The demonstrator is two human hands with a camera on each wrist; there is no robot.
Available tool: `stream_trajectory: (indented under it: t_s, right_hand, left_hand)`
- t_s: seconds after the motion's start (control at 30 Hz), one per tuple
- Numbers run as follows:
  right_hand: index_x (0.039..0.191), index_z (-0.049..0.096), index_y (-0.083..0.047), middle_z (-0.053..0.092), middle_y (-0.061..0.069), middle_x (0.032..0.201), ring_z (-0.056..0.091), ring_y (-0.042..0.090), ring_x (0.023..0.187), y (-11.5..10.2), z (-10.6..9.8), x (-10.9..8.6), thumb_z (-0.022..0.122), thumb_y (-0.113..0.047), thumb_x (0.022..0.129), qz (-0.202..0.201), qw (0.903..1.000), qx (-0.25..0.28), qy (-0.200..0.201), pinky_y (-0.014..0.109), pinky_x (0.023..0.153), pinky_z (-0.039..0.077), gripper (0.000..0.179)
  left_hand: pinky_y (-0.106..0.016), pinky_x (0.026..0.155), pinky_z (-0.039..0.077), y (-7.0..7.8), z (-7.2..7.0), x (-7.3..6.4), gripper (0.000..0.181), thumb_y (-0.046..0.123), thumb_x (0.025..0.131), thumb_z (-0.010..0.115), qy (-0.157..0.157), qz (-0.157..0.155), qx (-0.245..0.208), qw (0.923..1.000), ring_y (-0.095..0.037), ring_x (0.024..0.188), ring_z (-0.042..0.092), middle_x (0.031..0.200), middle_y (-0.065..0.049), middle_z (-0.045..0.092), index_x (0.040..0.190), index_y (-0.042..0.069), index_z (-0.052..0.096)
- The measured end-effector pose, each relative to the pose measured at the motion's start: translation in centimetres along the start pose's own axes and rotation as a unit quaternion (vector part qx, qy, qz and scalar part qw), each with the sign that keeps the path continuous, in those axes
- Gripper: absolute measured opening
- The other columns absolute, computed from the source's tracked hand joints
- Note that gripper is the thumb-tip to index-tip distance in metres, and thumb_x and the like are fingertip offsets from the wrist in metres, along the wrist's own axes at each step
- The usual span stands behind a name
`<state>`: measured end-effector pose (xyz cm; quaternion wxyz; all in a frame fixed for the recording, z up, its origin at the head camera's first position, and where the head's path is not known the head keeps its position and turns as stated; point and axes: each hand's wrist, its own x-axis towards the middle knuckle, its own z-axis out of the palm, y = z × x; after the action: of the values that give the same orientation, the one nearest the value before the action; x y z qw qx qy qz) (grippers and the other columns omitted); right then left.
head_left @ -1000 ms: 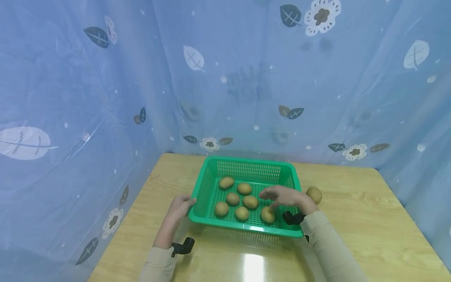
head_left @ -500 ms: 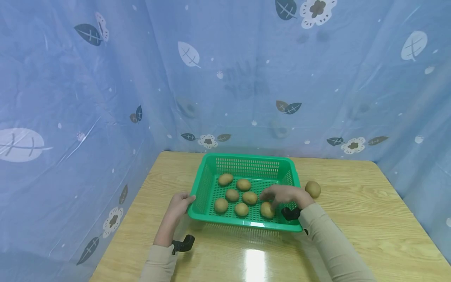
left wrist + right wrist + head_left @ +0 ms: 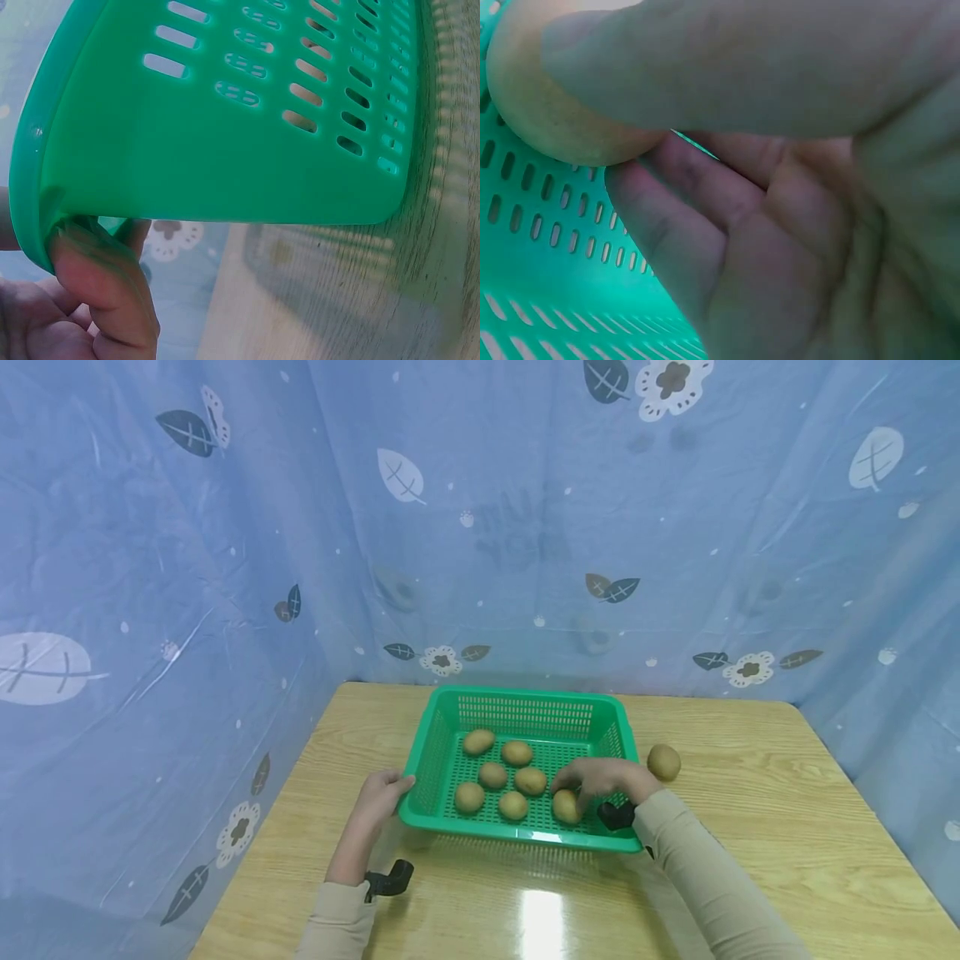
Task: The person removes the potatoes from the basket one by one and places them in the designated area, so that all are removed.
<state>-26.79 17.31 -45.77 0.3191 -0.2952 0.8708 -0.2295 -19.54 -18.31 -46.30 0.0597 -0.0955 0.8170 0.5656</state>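
A green plastic basket [image 3: 517,835] with slotted walls holds several potatoes. My left hand [image 3: 380,795] grips its left rim; in the left wrist view the fingers [image 3: 101,281] curl under the lip of the basket wall [image 3: 150,165]. Inside the basket at the front right, my right hand [image 3: 596,777] holds a potato [image 3: 566,807] between thumb and fingers. The right wrist view has the thumb [image 3: 705,67] lying over that potato [image 3: 562,120], with the other fingers [image 3: 675,232] bent against its far side. Left of it sits another potato [image 3: 530,781].
A single potato [image 3: 663,762] lies on the wooden table [image 3: 750,827], right of the basket. A blue curtain [image 3: 525,527] printed with flowers and leaves hangs behind the table and along its left side.
The right hand has lowered onto the front-right potato, and its fingers have closed round it. The left hand has kept its grip on the rim. The head view has shifted slightly.
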Motion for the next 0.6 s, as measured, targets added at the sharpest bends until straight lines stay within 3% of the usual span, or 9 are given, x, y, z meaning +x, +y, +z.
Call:
stream_trajectory:
  t_s: [0.33, 0.6]
  right_hand:
    - [0.126, 0.061, -0.011, 0.059, 0.006, 0.129, 0.05, 0.029, 0.124, 0.38, 0.2, 0.22, 0.069, 0.007, 0.075, 0.005, 0.9999, 0.014, 0.0, 0.047, 0.102, 0.04, 0.054]
    - [0.118, 0.066, -0.013, 0.065, 0.0, 0.119, 0.056, 0.024, 0.115, 0.42, 0.44, 0.3, 0.074, 0.003, 0.073, -0.007, 0.9998, 0.017, 0.007, 0.044, 0.099, 0.044, 0.049]
  left_hand:
    - [-0.03, 0.074, 0.051, 0.13, -0.07, 0.08, 0.035, 0.015, 0.097, 0.049, -0.001, -0.004, -0.007, 1.0, -0.016, 0.084, 0.062, 0.102, -0.018, 0.065, 0.119, -0.011, 0.055]
    - [-0.03, 0.074, 0.05, -0.05, -0.04, -0.06, 0.033, 0.015, 0.097, 0.05, -0.003, -0.001, -0.004, 1.0, -0.018, 0.085, 0.062, 0.103, -0.019, 0.065, 0.117, -0.01, 0.058]
